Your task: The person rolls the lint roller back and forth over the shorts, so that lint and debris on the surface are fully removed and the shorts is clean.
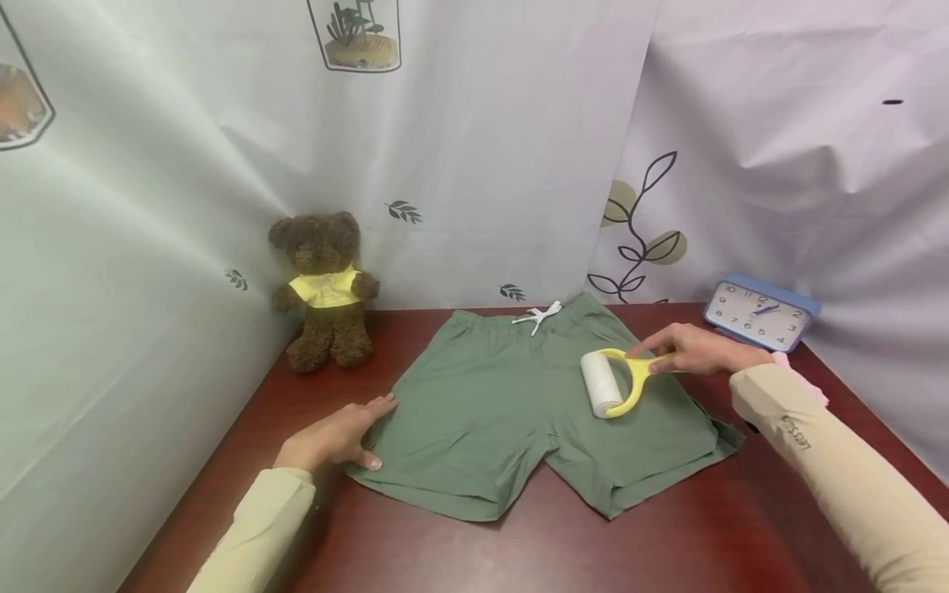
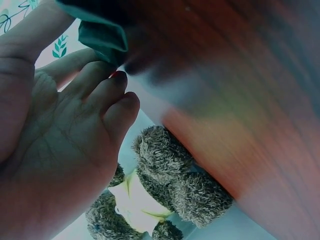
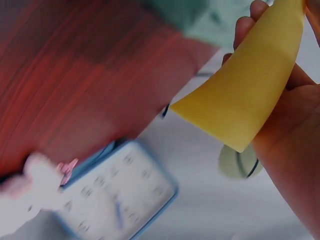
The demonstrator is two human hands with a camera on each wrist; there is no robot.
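Green shorts [image 1: 474, 395] with a white drawstring lie spread flat on the dark red table. My right hand [image 1: 693, 349] grips the yellow handle of a lint roller [image 1: 602, 385], whose white roll rests on the shorts' right leg. In the right wrist view the handle [image 3: 250, 75] runs along the palm, with the fingers wrapped round it. My left hand [image 1: 337, 436] rests at the left edge of the shorts with fingers extended. The left wrist view shows its palm [image 2: 70, 125], with the fingertips touching the green cloth [image 2: 102, 40].
A brown teddy bear [image 1: 324, 288] in a yellow shirt sits at the back left against the patterned curtain. A blue alarm clock [image 1: 759, 313] stands at the back right, beyond my right hand. Bare table [image 1: 534, 552] lies in front of the shorts.
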